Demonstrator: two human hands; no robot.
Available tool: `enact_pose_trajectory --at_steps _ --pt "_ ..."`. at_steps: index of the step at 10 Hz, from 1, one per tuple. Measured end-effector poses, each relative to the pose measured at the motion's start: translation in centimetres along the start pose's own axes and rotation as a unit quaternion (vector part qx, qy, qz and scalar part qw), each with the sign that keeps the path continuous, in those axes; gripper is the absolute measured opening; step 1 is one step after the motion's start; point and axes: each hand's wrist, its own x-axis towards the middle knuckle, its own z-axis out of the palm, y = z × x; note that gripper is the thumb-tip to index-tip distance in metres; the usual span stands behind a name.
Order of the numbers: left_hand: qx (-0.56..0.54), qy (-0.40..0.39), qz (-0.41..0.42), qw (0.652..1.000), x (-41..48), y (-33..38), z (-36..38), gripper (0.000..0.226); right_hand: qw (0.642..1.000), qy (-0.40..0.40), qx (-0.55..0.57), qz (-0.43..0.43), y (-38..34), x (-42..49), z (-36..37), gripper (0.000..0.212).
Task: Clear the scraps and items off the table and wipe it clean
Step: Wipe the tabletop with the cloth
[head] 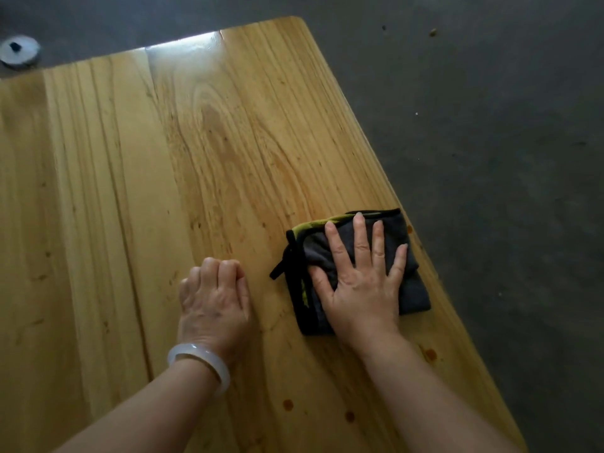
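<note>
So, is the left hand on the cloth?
No, the right hand lies flat on the cloth, while the left hand rests fisted on the table.

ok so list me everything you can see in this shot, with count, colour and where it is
table: one, light wood planks, fills most of the view
cloth: one, dark grey with black and yellow-green trim, folded, near the table's right edge
spots: at least four, reddish brown, on the near right part of the table
floor: grey, beyond and right of the table
disc: one, round, grey, on the floor at top left
specks: a few, small, scattered on the floor at right
bracelet: one, pale white, on the left wrist
left hand: fingers curled, resting on the table left of the cloth
right hand: flat, fingers spread, pressing on the cloth
</note>
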Motion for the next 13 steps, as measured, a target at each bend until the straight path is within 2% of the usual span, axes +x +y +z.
enact_pose_trajectory --at_steps 3,6,8,13 --pt "0.002 0.003 0.011 1.000 0.0 -0.1 0.1 0.014 0.999 -0.030 -0.023 0.014 1.3 8.0 -2.5 0.067" --pt "0.001 0.006 0.008 1.000 -0.2 -0.1 0.3 0.012 0.999 -0.025 -0.029 0.020 1.4 9.7 -3.0 0.066" --pt "-0.005 0.000 0.005 1.000 -0.1 0.0 0.2 0.013 0.999 -0.021 -0.016 0.039 1.0 7.9 -2.5 0.065" --pt "0.000 -0.028 0.005 1.000 0.1 0.4 -0.4 0.016 0.997 -0.016 0.001 0.070 -2.1 -4.1 0.6 0.064"
